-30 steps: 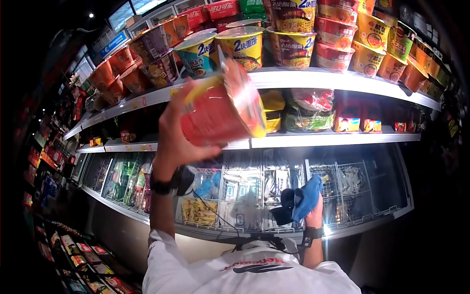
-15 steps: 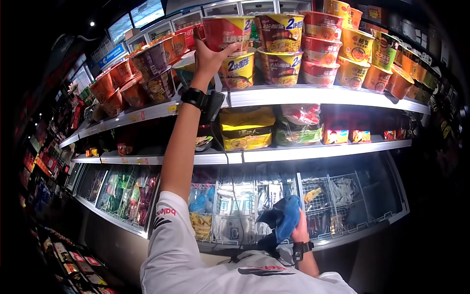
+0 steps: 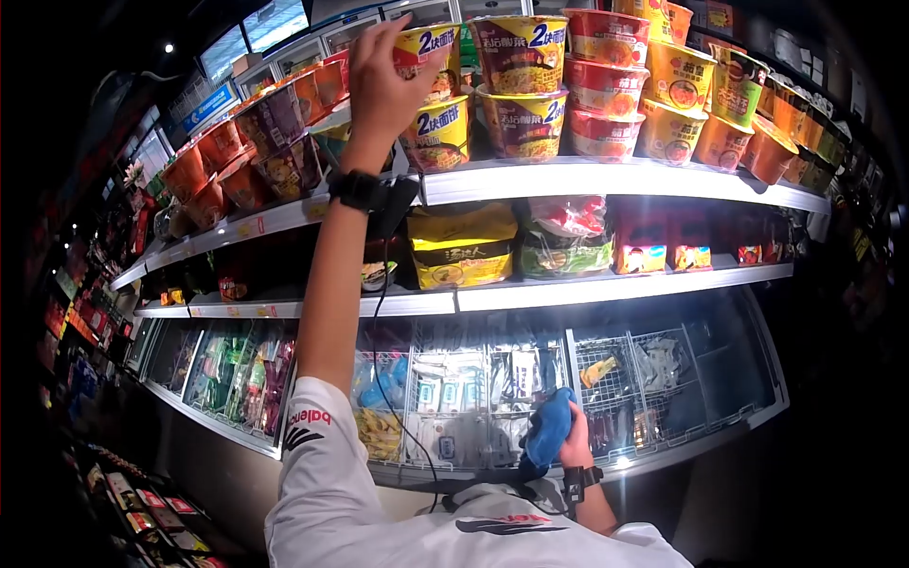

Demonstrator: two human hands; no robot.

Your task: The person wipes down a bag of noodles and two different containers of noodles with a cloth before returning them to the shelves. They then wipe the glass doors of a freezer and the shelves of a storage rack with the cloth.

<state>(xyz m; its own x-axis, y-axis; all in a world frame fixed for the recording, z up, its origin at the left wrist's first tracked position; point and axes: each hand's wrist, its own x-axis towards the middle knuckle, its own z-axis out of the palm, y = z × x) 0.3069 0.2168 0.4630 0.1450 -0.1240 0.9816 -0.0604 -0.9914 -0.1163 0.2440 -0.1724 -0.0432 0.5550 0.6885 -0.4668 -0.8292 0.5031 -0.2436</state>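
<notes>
My left hand [image 3: 390, 83] is raised to the upper shelf, its fingers apart at the left side of a red and yellow instant noodle tub [image 3: 441, 59]. Part of that tub is hidden behind the hand. It sits on top of a yellow noodle tub [image 3: 438, 135]. Whether my fingertips touch the upper tub is hard to see. Low in front of my body, my right hand [image 3: 574, 441] is closed on a blue cloth [image 3: 548, 431], which hangs bunched over the freezer. A black strap device is on each wrist.
More stacked tubs stand to the right, including purple-yellow ones [image 3: 524, 55] and red ones [image 3: 608, 87]. Orange tubs [image 3: 204, 175] stand at left. The lower shelf [image 3: 559, 292] holds noodle packs [image 3: 461, 248]. Below is a glass-topped freezer [image 3: 597, 470]. A cable [image 3: 383, 388] hangs from my left wrist.
The upper tub has turned, so its yellow side now faces forward, and it rests on the stack. My left hand has loosened from it. The blue cloth is bunched smaller in my right hand.
</notes>
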